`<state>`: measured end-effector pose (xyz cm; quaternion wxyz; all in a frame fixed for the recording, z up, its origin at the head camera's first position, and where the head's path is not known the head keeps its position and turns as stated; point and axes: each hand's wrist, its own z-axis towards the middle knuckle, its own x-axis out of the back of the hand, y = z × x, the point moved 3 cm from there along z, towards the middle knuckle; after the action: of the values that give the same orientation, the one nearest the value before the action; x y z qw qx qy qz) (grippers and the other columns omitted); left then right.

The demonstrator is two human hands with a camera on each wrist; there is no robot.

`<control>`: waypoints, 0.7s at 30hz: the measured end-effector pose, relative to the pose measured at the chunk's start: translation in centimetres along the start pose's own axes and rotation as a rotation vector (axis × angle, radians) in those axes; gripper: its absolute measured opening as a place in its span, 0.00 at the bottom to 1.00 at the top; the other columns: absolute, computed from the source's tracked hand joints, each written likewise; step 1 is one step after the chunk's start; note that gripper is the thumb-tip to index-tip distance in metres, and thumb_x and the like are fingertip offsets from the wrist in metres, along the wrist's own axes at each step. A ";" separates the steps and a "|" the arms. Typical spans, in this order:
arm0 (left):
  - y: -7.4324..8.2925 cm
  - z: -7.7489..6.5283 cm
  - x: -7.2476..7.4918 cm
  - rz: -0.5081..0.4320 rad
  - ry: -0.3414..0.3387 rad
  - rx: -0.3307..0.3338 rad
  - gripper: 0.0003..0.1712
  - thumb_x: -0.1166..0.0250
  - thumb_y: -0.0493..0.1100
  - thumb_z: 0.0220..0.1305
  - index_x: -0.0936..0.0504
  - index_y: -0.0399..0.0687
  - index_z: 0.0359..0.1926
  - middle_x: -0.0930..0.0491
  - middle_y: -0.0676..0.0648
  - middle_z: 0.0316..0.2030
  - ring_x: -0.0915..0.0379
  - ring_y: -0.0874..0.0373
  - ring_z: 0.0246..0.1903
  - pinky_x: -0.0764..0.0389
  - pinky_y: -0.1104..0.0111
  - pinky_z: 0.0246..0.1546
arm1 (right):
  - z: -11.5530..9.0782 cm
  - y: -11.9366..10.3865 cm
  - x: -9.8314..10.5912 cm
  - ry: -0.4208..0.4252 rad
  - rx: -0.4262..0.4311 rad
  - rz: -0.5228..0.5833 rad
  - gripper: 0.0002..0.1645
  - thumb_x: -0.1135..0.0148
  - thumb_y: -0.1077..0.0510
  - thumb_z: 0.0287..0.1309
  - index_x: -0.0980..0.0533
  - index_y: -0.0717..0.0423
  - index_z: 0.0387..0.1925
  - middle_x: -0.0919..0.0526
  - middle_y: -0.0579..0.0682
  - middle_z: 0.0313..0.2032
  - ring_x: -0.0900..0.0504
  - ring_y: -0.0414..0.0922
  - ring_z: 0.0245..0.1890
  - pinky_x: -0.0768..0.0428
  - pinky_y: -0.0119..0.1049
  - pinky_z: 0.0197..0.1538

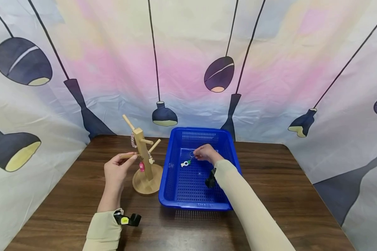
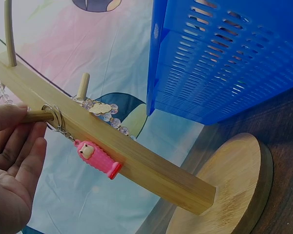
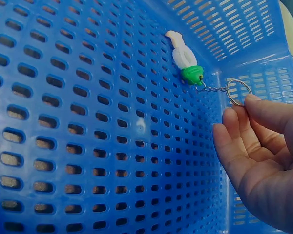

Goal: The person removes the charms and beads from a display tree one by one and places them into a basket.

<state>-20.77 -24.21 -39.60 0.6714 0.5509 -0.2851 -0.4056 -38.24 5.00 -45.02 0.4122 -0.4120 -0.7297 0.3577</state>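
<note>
My left hand [image 1: 117,170] pinches a peg [image 2: 39,116] of the wooden stand [image 1: 146,157] between thumb and fingers. On that peg hangs the ring of a pink figure keychain [image 2: 98,157], close against the post. My right hand [image 1: 206,153] is inside the blue basket [image 1: 165,188], holding a keychain by its metal ring [image 3: 239,92] between thumb and fingertips. A white figure with a green top [image 3: 186,61] dangles from that ring on a short chain, over the perforated basket floor.
A pink beaded bracelet [image 1: 133,139] hangs on the stand's upper left peg, and a beaded bracelet with a pale charm [image 2: 101,108] on another peg. The stand's round base [image 1: 139,186] is on the brown table [image 1: 270,188], left of the basket. A printed cloth [image 1: 188,69] hangs behind.
</note>
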 end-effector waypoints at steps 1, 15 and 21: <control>0.1 0.0 0.0 -0.004 -0.003 -0.003 0.06 0.30 0.29 0.62 0.10 0.37 0.39 0.14 0.70 0.26 0.18 0.73 0.32 0.19 0.84 0.33 | 0.0 0.0 0.0 0.001 0.002 0.000 0.14 0.40 0.65 0.71 0.18 0.68 0.53 0.13 0.60 0.49 0.16 0.43 0.37 0.14 0.44 0.61; 0.1 0.0 -0.1 -0.013 0.002 -0.014 0.09 0.30 0.27 0.62 0.14 0.24 0.43 0.13 0.70 0.25 0.18 0.74 0.32 0.19 0.84 0.33 | 0.1 0.9 0.1 0.018 -0.005 0.004 0.14 0.40 0.67 0.70 0.18 0.71 0.52 0.13 0.56 0.41 0.20 0.40 0.32 0.14 0.44 0.60; 0.1 0.0 -0.1 0.004 0.000 -0.010 0.10 0.30 0.28 0.62 0.14 0.26 0.44 0.14 0.71 0.25 0.18 0.74 0.32 0.19 0.84 0.34 | 0.1 1.1 0.0 0.027 -0.002 -0.012 0.13 0.40 0.68 0.69 0.18 0.72 0.50 0.17 0.50 0.32 0.21 0.40 0.30 0.13 0.44 0.58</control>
<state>-20.76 -24.11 -39.49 0.6748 0.5470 -0.2842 -0.4057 -38.00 5.47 -46.03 0.4238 -0.4129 -0.7268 0.3488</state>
